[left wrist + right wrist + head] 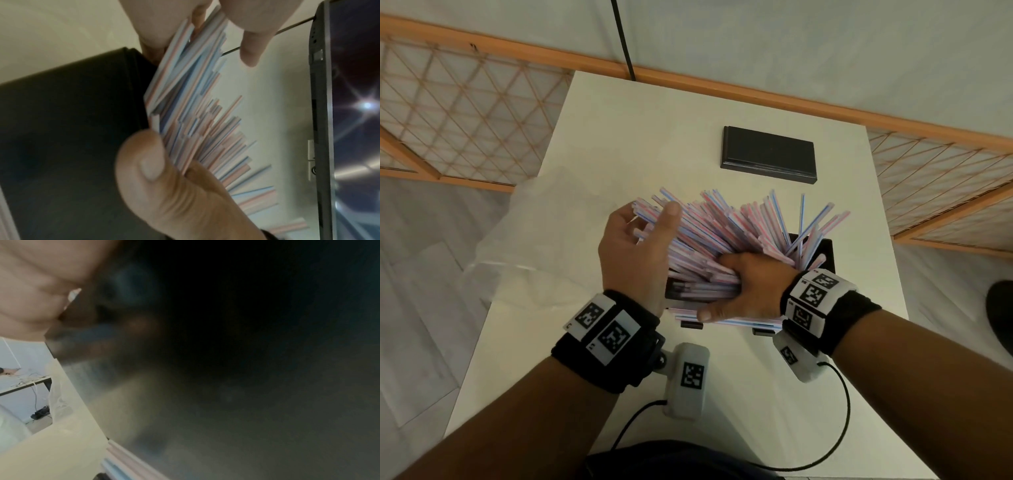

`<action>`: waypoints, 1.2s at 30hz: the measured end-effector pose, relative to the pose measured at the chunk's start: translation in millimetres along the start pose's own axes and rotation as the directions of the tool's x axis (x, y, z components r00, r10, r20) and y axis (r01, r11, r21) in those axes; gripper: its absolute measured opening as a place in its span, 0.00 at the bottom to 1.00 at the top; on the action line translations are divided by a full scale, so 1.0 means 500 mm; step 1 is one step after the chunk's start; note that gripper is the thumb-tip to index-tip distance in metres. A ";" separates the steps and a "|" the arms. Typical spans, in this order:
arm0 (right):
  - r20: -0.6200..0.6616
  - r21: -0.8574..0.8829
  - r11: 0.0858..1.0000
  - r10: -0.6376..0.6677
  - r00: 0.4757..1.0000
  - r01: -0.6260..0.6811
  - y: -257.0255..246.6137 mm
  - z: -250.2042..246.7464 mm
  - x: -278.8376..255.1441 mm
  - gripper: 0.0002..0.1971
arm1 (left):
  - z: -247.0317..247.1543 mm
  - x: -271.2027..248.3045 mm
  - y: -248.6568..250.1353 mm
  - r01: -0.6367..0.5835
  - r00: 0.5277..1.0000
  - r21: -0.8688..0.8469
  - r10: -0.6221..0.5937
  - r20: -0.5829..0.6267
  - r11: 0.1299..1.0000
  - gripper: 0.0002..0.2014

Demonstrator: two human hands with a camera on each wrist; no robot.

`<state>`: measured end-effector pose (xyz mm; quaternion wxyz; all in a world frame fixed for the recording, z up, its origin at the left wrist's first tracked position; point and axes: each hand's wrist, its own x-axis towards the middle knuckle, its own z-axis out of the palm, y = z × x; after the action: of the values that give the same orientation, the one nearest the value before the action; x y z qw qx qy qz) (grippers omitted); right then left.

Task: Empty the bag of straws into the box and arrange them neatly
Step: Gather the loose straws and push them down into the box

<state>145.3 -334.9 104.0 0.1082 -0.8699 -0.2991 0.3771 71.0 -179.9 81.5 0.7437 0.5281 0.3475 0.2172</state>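
Nearest, both forearms reach in over the white surface [599,144], each wrist wrapped in a black band with printed marker tags and a small white camera unit trailing a black cable. The right hand [739,291] lies over the near end of the straws [722,233], fingers curled around a thick bundle of them just above the black box [827,253]; the right wrist view is mostly dark and blurred, showing little more than a patch of palm and the dark box wall. The left hand [635,246] is at the left side of the bundle, thumb up and fingers loosely spread against the straw tips, cupping rather than clenching them; the left wrist view shows its thumb [152,168] pressed on the pink, blue and white striped straws [195,121], which fan out unevenly. The straws stick out of the box at a slant, splayed toward the far left, with a few standing more upright at the right. Left of the hands a crumpled clear plastic bag [524,236] lies at the surface's edge. Farther back rests a flat black lid [768,154], well apart from the box. Beyond it, a wooden lattice screen and a pale wall
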 end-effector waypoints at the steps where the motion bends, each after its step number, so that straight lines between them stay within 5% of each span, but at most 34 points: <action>1: 0.016 0.026 1.000 -0.014 1.000 0.014 -0.003 -0.002 -0.003 0.37 | 0.003 -0.004 0.002 -0.017 0.999 0.027 0.016 0.034 0.999 0.25; 3: 0.048 0.071 0.997 -0.013 0.999 0.010 -0.009 -0.002 -0.004 0.34 | 0.007 -0.012 -0.001 -0.052 0.996 0.086 0.046 0.071 0.995 0.14; 6: 0.018 0.090 0.996 0.021 1.000 -0.022 -0.017 -0.004 -0.005 0.22 | 0.011 -0.018 -0.001 -0.031 0.999 0.021 0.030 0.040 0.999 0.11; 11: -0.085 0.083 0.996 0.048 0.995 -0.040 -0.017 -0.005 0.008 0.30 | 0.019 -0.012 0.008 0.062 0.997 -0.071 -0.066 -0.050 0.996 0.11; 14: -0.132 -0.024 0.998 0.053 0.990 -0.056 -0.003 0.013 0.016 0.41 | 0.016 -0.019 0.012 -0.042 0.999 0.046 0.043 -0.019 0.998 0.14; 17: -0.107 0.057 0.998 0.026 0.994 -0.019 -0.009 0.013 0.000 0.28 | 0.013 -0.015 0.016 -0.004 0.997 -0.021 0.003 -0.073 1.000 0.27; 19: -0.073 0.112 0.994 0.002 0.997 0.006 -0.010 0.008 -0.008 0.24 | 0.010 -0.005 0.015 0.084 0.992 -0.137 -0.096 -0.085 0.987 0.25; 22: -0.055 0.082 0.996 -0.041 0.998 0.046 -0.008 0.011 -0.006 0.33 | 0.008 -0.003 0.026 0.148 0.986 -0.119 -0.155 -0.056 0.982 0.07; 27: 0.047 0.179 0.984 0.014 0.999 -0.022 -0.011 0.016 0.014 0.31 | 0.011 -0.010 0.031 0.103 0.989 -0.126 -0.115 -0.091 0.987 0.16; 36: -0.083 0.221 0.973 -0.050 0.995 0.067 -0.024 0.021 0.016 0.35 | 0.009 -0.003 0.002 0.022 0.995 -0.119 -0.033 -0.090 0.993 0.16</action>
<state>136.9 -320.7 96.9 0.2280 -0.8567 -0.2760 0.3714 73.1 -183.4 84.0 0.7599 0.4678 0.3749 0.2513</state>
